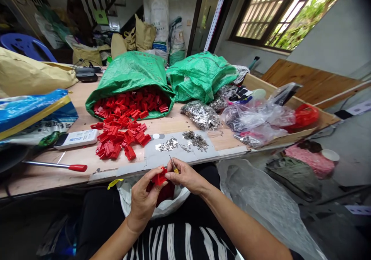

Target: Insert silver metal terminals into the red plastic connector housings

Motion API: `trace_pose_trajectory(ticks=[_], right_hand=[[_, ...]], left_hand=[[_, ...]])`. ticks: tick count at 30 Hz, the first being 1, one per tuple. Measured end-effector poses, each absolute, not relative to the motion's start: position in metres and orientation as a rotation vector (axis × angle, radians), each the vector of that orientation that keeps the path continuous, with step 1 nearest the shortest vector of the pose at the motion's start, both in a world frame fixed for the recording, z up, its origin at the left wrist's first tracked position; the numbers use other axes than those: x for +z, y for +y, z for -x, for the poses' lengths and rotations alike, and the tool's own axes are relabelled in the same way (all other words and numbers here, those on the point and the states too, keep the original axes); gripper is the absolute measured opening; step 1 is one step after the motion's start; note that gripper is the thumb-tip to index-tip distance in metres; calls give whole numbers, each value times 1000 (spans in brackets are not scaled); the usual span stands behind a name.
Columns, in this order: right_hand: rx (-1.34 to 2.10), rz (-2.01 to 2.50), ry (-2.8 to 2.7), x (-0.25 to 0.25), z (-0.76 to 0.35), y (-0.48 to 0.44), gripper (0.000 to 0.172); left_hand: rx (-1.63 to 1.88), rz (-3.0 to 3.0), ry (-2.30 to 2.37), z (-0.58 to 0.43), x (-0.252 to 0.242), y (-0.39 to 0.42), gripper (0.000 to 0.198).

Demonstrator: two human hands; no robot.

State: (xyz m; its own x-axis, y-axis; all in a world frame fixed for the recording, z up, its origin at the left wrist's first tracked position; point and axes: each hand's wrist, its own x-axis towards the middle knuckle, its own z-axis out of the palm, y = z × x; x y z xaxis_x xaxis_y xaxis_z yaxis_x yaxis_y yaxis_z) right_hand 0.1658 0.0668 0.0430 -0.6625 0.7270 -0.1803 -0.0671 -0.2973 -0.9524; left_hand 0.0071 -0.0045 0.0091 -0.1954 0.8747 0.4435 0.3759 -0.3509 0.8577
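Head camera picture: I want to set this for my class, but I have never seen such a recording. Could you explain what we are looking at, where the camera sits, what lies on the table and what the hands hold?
There is no machine here: a person works with two bare hands, and the one camera is worn on their head, looking forward and down.

The left hand grips a small red plastic part. The right hand pinches a thin tool with a yellow handle against that part.

On the wooden table lie a heap of red plastic parts spilling from a green sack, little piles of small metal pieces, a screwdriver with a red handle, a white remote and clear bags. A white bag sits in the person's lap.
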Motion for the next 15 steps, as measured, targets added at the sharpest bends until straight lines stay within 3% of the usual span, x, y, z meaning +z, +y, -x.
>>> trace_pose_trajectory(ticks=[9,15], right_hand=[[1932,902,-1516,55,-167,73,40],[2021,832,-1437,35,-165,65,43]], left_hand=[[1521,-1646,1509,-7,11,-1,28],[1474,-1821,1522,-6,4,-4,30]])
